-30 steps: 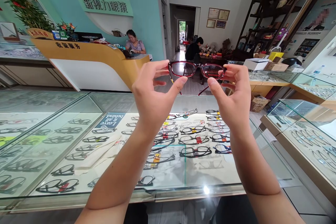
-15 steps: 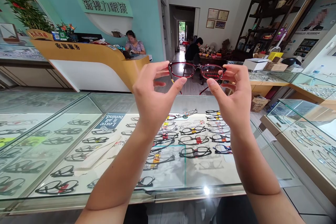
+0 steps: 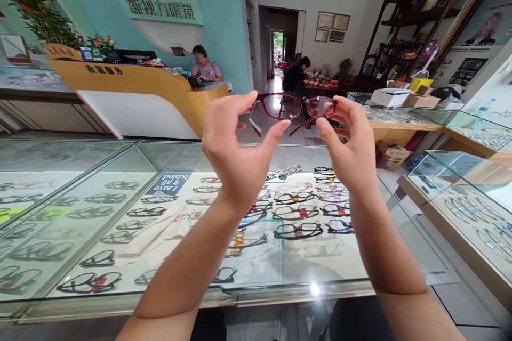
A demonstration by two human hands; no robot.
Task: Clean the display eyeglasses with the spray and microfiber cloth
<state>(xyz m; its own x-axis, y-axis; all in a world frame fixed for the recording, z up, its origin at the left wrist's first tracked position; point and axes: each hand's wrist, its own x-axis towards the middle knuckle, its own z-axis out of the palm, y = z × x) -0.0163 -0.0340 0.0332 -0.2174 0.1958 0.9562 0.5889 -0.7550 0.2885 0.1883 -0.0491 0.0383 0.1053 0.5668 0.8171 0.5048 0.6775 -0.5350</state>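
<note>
Red glasses (image 3: 300, 104) are pinched at both ends by raised left hand (image 3: 237, 148) and right hand (image 3: 352, 145)

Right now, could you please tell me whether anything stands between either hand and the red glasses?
Nothing visible does: the left hand and the right hand hold the red glasses at opposite ends.

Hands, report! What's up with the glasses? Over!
Left hand, right hand: holding opposite ends. Glasses: held up, higher than case. Nothing seen blocking them.
</note>
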